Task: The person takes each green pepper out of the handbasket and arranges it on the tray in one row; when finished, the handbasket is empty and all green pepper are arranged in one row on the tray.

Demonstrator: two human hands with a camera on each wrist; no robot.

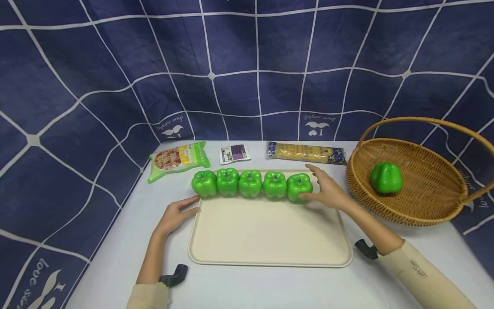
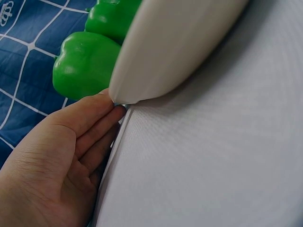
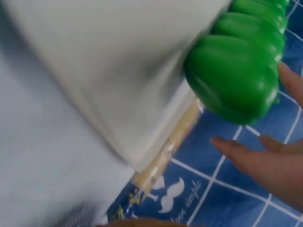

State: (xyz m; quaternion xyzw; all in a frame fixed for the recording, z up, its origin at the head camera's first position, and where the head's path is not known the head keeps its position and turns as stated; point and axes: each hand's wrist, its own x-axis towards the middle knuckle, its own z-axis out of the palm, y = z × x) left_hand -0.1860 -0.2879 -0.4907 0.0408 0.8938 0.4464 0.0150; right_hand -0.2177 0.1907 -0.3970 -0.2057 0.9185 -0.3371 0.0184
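Note:
Several green bell peppers stand in a row along the far side of a cream tray (image 1: pixel 270 231). At the right end of the row, my right hand (image 1: pixel 328 189) spreads its thumb and fingers around the last bell pepper (image 1: pixel 299 187). The right wrist view shows that bell pepper (image 3: pixel 232 78) with the fingertips (image 3: pixel 227 144) a little off its side. My left hand (image 1: pixel 173 216) lies beside the tray's left edge, fingers extended. Close up, its fingertips meet the tray's rim (image 2: pixel 124 92) near the leftmost bell pepper (image 2: pixel 85 66).
A wicker basket (image 1: pixel 428 180) with a tall handle stands at the right, holding one green bell pepper (image 1: pixel 386 177). Behind the tray lie a green food bag (image 1: pixel 179 160), a small white and purple packet (image 1: pixel 234 153) and a long pasta pack (image 1: pixel 306 153). A blue checked cloth (image 1: pixel 239 56) hangs behind.

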